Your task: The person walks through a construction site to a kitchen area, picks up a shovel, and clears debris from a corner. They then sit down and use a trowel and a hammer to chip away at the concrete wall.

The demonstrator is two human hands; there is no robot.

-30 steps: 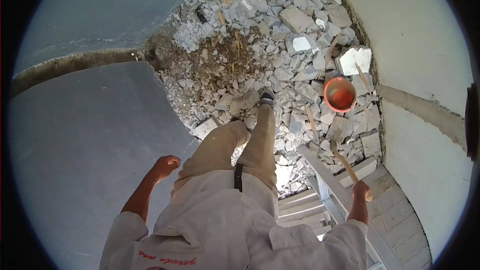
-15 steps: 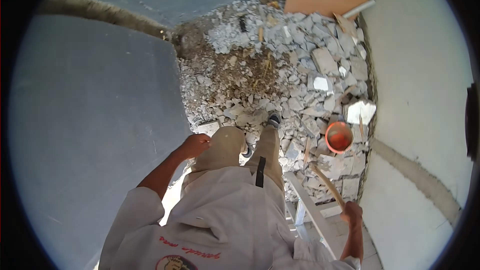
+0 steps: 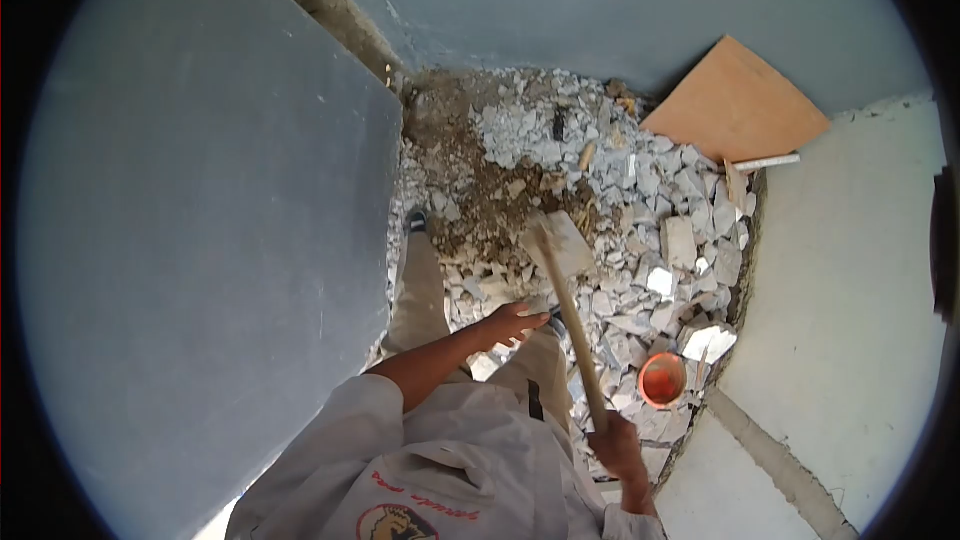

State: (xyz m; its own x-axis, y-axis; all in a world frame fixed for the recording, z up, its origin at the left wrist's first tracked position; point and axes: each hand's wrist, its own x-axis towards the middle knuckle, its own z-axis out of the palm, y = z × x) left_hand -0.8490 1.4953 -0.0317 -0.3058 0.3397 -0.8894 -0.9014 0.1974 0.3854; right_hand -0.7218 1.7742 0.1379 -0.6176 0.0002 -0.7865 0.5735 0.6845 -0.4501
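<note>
**Tool points out at 11 o'clock, right hand on the butt end**

So the tool has a long wooden handle, and it sits mid-frame over the rubble. Its long axis runs from about 5 o'clock up to 11. The pale, blocky head is at the far 11 o'clock end, well away from the body, and I honestly can't tell what kind of head it is.

The right hand is clenched around the very bottom of the handle, wrist low, with the arm coming in from the bottom edge.

The left hand is the one nearer the head. It's empty, fingers spread, just beside the handle on its 9 o'clock side. Can't tell if the fingertips actually touch the wood. That forearm is stretched across the thigh.

An orange bucket sits at 3 o'clock from the grip. There's a board up at 1 o'clock and a grey wall all along 9.
</note>
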